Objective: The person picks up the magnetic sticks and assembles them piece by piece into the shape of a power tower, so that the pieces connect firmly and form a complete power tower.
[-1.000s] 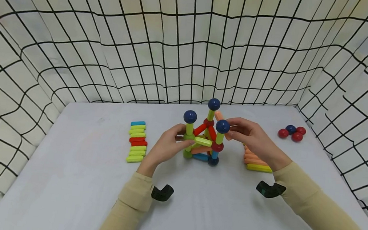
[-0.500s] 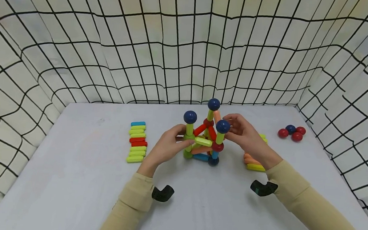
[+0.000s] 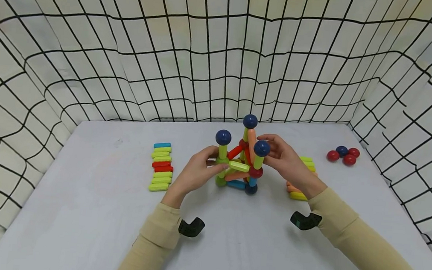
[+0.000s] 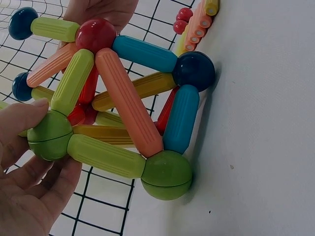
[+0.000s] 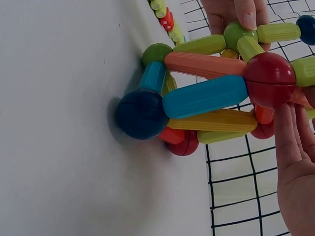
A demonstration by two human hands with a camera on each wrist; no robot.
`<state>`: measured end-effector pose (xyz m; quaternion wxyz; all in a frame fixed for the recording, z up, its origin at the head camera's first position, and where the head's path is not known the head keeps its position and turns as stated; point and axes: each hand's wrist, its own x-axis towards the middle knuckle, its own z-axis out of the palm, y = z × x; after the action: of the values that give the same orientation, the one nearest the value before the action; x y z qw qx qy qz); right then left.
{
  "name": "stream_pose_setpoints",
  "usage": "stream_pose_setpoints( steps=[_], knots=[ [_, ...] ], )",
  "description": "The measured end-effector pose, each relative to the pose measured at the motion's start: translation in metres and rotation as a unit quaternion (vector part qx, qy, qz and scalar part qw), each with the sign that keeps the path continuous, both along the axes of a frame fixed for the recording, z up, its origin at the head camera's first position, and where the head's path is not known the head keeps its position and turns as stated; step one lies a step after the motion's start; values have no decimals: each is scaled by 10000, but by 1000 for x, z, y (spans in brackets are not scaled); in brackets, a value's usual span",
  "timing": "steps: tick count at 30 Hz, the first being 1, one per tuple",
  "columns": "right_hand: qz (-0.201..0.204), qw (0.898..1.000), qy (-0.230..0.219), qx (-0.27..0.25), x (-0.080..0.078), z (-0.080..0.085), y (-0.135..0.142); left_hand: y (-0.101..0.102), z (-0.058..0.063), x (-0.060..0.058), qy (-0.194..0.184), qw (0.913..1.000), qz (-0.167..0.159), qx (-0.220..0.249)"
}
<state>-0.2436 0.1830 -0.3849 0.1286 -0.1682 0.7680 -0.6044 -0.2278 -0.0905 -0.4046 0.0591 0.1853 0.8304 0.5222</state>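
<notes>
A structure of magnetic rods and balls stands upright on the table, its blue balls on top. My left hand grips a green ball at its left side, thumb on the near face and fingers behind. An orange rod slants between the back blue ball and the red ball at the front right. My right hand holds this rod near its lower end, partly behind the front-right blue ball. In the right wrist view its fingers lie right at the red ball.
A column of rods in green, red and blue lies to the left. Yellow, green and orange rods lie under my right wrist. Loose red and blue balls sit at the far right. Black netting borders the white table.
My right hand has moved left with the orange rod, whose upper end swung toward the back blue ball. That ball has shifted slightly left. My left hand keeps its grip.
</notes>
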Motion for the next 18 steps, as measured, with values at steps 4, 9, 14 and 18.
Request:
stream_pose_setpoints(
  steps=[4,9,14,18],
  knots=[
    [148,9995,157,250,4,-1,6,1,1,0,-5,10000,0,34],
    [620,9931,533,845,14,-1,12,1,1,2,69,10000,57,34],
    [518,9833,999,1433,17,-3,8,-1,4,2,188,9997,80,-100],
    [103,9803,1098,1637,12,-2,9,-3,4,2,119,9999,1,-50]
  ],
)
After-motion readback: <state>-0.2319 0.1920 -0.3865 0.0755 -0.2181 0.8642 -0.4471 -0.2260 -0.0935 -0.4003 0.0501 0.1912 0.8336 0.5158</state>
